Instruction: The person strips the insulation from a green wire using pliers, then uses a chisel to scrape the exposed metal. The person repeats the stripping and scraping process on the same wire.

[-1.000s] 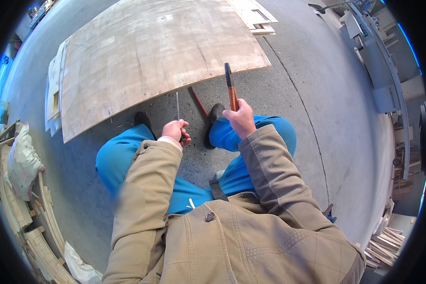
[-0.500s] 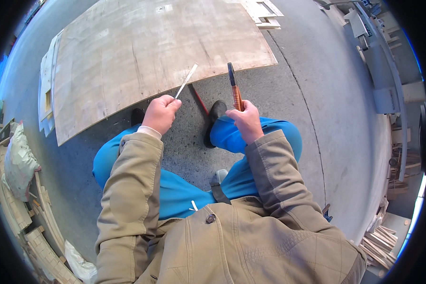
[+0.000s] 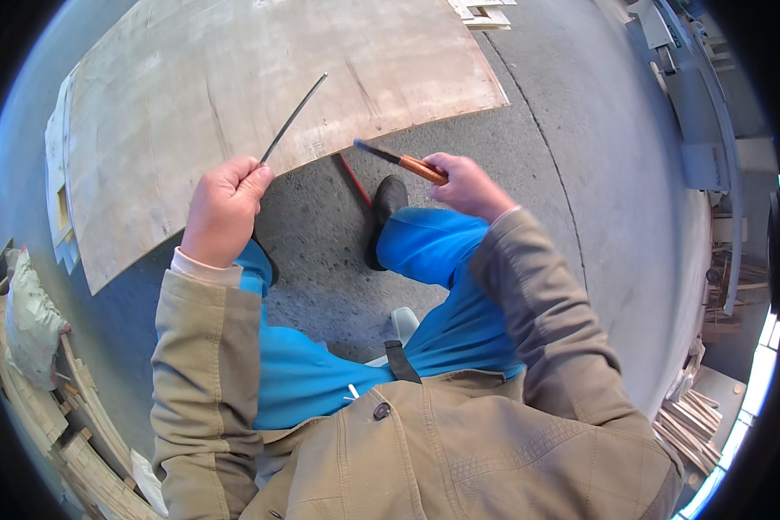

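Note:
In my left hand, a thin narrow strip is pinched by its lower end. It slants up and to the right over a large plywood sheet and looks dark and metallic. My right hand is closed round the orange-brown handle of a slim tool. The dark, blade-like end of this tool points left, just beyond the sheet's near edge; its exact kind is unclear. Strip and tool are apart. Both hands are held above my knees.
More boards stick out beneath the sheet at its left. A red bar shows below its near edge. At the far left are wood pieces and a white sack. Thin wood strips lie at the lower right.
My left hand has moved left and nearer, and the strip has turned from a pale face to a dark edge. The tool in my right hand has tipped from upright to pointing left.

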The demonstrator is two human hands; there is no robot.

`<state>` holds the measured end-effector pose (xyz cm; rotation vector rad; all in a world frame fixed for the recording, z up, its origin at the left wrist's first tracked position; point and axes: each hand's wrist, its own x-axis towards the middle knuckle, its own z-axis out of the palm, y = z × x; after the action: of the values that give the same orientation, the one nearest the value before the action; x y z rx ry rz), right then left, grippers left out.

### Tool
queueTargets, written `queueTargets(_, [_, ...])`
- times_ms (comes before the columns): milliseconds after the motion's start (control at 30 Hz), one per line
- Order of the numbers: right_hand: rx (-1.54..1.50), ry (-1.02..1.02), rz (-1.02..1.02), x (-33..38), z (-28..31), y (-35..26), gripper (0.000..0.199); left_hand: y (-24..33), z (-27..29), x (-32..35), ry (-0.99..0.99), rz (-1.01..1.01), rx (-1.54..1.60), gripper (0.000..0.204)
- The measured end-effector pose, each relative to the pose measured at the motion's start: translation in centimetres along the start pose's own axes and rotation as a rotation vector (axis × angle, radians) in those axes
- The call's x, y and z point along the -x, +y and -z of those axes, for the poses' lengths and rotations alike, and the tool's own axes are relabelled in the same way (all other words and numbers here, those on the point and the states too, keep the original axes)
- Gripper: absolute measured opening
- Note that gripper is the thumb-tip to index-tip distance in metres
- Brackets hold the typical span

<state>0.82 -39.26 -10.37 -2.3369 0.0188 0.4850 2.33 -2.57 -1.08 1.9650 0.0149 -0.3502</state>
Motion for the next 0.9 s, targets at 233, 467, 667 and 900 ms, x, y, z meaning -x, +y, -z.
queueTargets(233, [0.857,-0.667,0.074,-7.7,8.1,-4.4,0.044,0.2,0.3,0.1,0.051,-0.108,-0.031,0.019])
queueTargets(467, [0.702,-0.540,0.041,-12.7,7.3,-8.6,0.045,0.2,0.7,0.1,0.070,-0.129,0.038,0.015])
queueTargets(667, [0.747,-0.574,0.013,-12.9,8.3,-9.5,0.048,0.1,0.9,0.3,0.064,-0.172,0.011,0.013])
queueTargets(900, [0.782,-0.439,0.050,-12.7,7.9,-8.8,0.050,0.1,0.6,0.7,0.054,-0.163,0.005,0.013])
